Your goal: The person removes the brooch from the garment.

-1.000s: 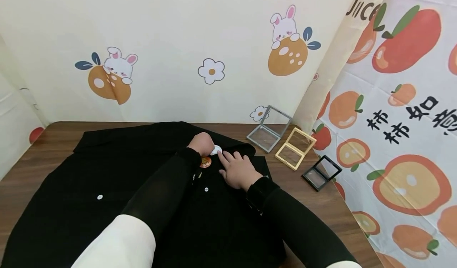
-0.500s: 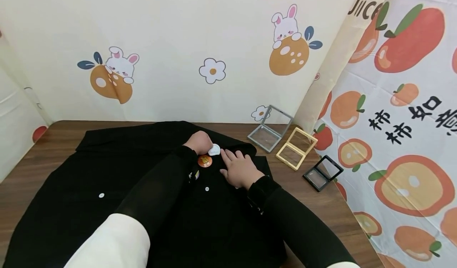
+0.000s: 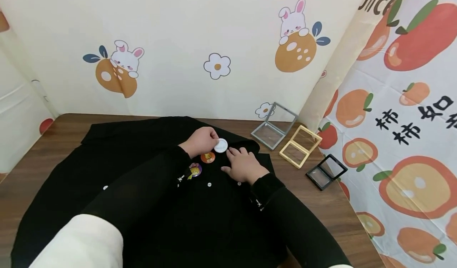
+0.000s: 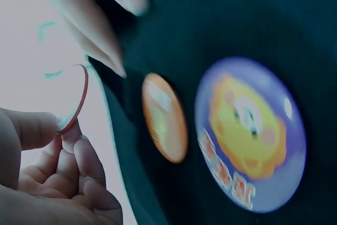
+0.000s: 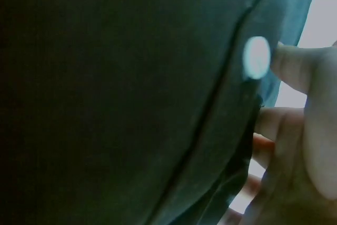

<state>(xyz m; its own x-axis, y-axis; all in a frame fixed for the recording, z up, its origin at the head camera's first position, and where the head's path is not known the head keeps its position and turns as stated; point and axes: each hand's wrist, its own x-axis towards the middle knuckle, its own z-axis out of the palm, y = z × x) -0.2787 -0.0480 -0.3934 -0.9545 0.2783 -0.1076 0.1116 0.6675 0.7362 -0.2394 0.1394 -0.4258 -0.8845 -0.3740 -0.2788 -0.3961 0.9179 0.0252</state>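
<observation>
My left hand (image 3: 200,141) pinches a round pin badge (image 3: 221,145) between thumb and fingers, just above a black shirt (image 3: 64,188). The badge's white face shows in the head view; in the left wrist view the badge (image 4: 79,98) stands nearly edge-on with a red rim. Below it on the shirt lie an orange badge (image 3: 208,157) and a purple badge (image 3: 194,170) with a yellow cartoon figure. My right hand (image 3: 243,165) rests on the shirt with fingers spread, fingertips beside the held badge. Near its thumb, a white shirt button (image 5: 257,57) shows in the right wrist view.
Three hinged clear-window frames stand partly unfolded on the wooden table (image 3: 296,204) to the right: grey (image 3: 269,135), yellow (image 3: 294,153) and black (image 3: 321,177). Printed cloth hangs behind (image 3: 171,85) and at the right (image 3: 410,141).
My left hand has drawn the badge up from the shirt, and its full round white face now shows. The orange and purple badges are uncovered. My right hand has barely moved.
</observation>
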